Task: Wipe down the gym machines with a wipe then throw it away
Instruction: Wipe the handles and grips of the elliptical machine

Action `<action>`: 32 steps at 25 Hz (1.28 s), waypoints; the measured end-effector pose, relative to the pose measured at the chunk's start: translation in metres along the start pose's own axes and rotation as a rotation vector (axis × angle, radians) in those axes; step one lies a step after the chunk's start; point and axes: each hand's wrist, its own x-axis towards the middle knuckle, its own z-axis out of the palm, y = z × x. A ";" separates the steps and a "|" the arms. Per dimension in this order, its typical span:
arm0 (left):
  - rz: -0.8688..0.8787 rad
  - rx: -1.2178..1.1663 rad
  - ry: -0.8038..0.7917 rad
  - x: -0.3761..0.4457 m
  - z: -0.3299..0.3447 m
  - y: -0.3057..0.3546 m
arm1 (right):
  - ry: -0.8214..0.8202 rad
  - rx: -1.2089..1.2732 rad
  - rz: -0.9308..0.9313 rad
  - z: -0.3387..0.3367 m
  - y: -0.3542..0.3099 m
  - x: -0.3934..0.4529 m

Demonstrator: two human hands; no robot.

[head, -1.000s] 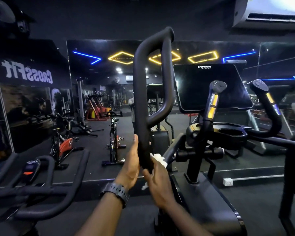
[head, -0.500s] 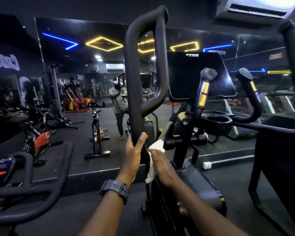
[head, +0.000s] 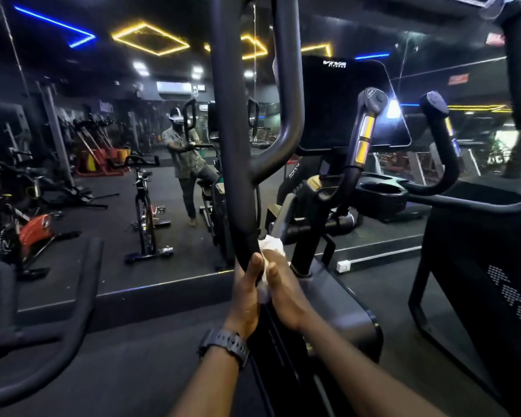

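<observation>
A tall black looped handlebar (head: 233,152) of an elliptical machine rises straight in front of me. My left hand (head: 245,299), with a dark watch on the wrist, grips the bar low down from the left side. My right hand (head: 286,293) holds a crumpled white wipe (head: 270,246) against the right side of the same bar, just above my fingers. The wipe bunches out above my right thumb. The machine's black console screen (head: 340,103) and two short grips with yellow bands (head: 364,136) stand to the right.
A large wall mirror (head: 118,145) ahead reflects the gym and a person standing. A spin bike's black handlebar (head: 57,326) lies at the lower left. Another dark machine frame (head: 478,266) stands at the right. A cup holder (head: 382,191) sits on the elliptical's console.
Both hands have slid lower down the handlebar with the wipe. The view has come closer to the machine and shifted right.
</observation>
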 end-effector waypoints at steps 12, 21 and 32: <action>0.343 0.380 0.277 0.004 0.006 -0.012 | 0.032 0.038 -0.003 0.003 0.039 0.002; 0.186 0.800 0.470 -0.044 0.018 -0.002 | 0.019 0.084 -0.005 -0.002 0.050 0.010; 0.492 2.289 -0.148 -0.025 0.065 0.025 | -0.145 -0.286 -0.235 -0.018 0.109 0.067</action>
